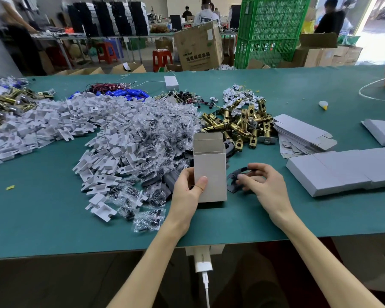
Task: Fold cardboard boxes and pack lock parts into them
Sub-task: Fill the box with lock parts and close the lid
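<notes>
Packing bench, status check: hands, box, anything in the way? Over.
Left hand grips upright box, top flap open. Right hand pinches dark flat part beside it, not yet in. Nothing between part and box.

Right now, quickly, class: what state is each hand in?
Left hand: closed, holding the box.
Right hand: closed, pinching a black part.

Left hand [188, 187] grips box [210, 167]; right hand [262, 183] pinches black part [234, 180]
</notes>
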`<state>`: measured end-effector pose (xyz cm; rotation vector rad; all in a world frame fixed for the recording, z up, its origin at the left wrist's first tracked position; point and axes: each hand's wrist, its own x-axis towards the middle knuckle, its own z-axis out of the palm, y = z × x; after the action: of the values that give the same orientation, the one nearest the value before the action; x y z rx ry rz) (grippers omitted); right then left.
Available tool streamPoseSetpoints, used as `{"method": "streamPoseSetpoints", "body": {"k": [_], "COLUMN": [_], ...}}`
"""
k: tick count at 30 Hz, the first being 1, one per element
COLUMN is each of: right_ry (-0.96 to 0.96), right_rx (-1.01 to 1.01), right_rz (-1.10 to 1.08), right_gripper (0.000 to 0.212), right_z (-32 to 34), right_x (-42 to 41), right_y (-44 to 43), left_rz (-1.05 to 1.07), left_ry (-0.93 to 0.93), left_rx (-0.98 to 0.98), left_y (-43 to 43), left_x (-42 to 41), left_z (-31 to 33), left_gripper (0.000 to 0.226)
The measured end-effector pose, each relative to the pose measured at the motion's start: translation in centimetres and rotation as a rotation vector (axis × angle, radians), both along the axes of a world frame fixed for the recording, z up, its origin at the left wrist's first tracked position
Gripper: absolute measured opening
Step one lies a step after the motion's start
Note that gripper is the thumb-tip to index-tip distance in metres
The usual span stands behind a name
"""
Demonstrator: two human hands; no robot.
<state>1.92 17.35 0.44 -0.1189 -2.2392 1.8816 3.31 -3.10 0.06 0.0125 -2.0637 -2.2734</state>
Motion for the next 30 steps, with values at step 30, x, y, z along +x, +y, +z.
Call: {"method": "streamPoseSetpoints", "body": {"k": [30], "right_ry": [-0.049], "right_rx": [0.529], "right_rz": [-0.107], "right_gripper": [0.013], "right_z": [1.7], "right_x": [-1.1], "right_y": [1.5], "left_rz": [-0.005], "left_ry": [-0.009], "left_rx": [0.004], "left_y": [-0.1], "left_x": [-0.2], "left_z": [-0.2], "left_gripper": [0.026]}}
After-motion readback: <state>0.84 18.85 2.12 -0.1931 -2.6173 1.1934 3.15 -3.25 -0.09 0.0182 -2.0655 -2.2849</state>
